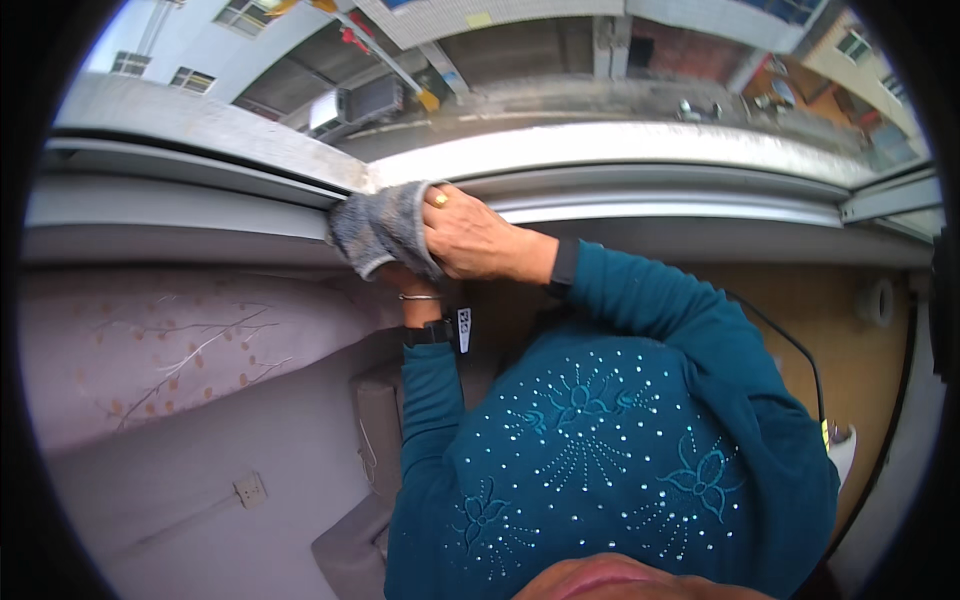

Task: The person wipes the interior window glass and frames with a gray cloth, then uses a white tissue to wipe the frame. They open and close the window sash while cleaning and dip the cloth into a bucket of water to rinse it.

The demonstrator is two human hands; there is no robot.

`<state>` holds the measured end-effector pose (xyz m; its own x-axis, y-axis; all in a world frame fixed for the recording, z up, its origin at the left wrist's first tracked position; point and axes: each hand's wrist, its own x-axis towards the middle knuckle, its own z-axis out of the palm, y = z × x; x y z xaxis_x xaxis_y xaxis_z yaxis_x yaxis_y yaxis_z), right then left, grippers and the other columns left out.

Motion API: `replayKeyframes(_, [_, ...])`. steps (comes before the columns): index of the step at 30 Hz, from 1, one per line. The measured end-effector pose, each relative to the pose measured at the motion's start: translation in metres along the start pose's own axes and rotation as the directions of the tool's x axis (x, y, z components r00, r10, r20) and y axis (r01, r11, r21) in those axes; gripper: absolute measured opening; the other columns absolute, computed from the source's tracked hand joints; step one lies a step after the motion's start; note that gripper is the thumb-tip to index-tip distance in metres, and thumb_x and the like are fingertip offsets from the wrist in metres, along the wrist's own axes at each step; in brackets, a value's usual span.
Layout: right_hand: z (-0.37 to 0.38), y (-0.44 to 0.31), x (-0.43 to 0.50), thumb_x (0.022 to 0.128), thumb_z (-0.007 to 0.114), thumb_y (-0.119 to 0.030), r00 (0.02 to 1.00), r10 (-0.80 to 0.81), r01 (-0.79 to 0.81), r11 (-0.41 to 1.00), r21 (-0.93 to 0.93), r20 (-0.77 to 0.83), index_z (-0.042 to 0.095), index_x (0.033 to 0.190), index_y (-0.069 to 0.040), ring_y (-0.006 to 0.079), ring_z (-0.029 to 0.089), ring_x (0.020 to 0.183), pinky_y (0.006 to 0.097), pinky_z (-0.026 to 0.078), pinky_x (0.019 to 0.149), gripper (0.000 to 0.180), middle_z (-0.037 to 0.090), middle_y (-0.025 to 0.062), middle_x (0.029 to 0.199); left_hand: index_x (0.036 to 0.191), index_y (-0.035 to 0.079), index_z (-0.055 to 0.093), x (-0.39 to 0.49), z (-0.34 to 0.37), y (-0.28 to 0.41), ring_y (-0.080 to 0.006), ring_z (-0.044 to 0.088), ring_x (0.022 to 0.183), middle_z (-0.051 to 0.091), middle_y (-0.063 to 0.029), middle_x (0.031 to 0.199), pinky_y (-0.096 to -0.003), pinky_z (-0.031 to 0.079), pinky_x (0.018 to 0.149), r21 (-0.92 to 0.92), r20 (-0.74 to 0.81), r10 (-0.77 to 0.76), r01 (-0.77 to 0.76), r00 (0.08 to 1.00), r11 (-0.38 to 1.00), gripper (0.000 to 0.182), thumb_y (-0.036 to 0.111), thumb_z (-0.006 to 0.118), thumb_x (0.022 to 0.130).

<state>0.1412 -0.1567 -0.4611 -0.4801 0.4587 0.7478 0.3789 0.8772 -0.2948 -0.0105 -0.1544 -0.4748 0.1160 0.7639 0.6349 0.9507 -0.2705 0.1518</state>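
Observation:
A grey terry cloth (386,229) lies bunched against the corner where the white window frame (285,217) meets the sill-side track (660,206). My right hand (472,234), with a gold ring on one finger, grips the cloth's right edge; its fingertips are tucked out of sight. From below, my left hand (409,279) reaches under the same cloth, which covers its fingers, so their grip is hidden. A thin bracelet and a black band circle the left wrist, and a dark band is on the right wrist.
Beyond the opening lies a street with a parked truck (360,105). A pinkish curtain (195,337) with a branch pattern hangs at left, above a wall socket (250,490). Grey upholstered furniture (352,544) stands below. A black cable (791,341) runs at right over the wood-coloured floor (877,382).

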Motion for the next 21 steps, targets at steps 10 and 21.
replayKeyframes(10, [-0.072, -0.012, -0.044, 0.074, 0.072, -0.025, 0.971, 0.224, -0.231, 0.970, -0.076, -0.086, 0.069, 0.102, -0.002, 0.0296, 0.061, 0.101, 0.0414, 0.048, 0.085, 0.037, 0.066, 0.0139, 0.101, 0.136, 0.006, 0.046, -0.069, 0.060, 0.031, -0.0311, 0.049, 0.128, 0.054, -0.0134, 0.134, -0.0427, 0.035, 0.112, -0.450, -0.016, -0.160, 0.136, 0.987, 0.883, 0.047, 0.033, 0.059, 0.099])
replayKeyframes(21, [-0.243, -0.014, -0.204, 0.086, 0.076, -0.029, 0.709, 0.688, -0.656, 0.723, 0.215, -0.153, 0.063, 0.132, 0.006, 0.0340, 0.066, 0.118, 0.0466, 0.050, 0.106, 0.059, 0.067, 0.0194, 0.130, 0.133, 0.015, 0.065, -0.045, 0.040, 0.246, -0.0276, 0.058, 0.128, 0.067, -0.0057, 0.131, -0.0501, 0.035, 0.116, -0.593, 0.198, 0.359, -0.180, 0.912, 0.785, 0.051, 0.035, 0.069, 0.087])
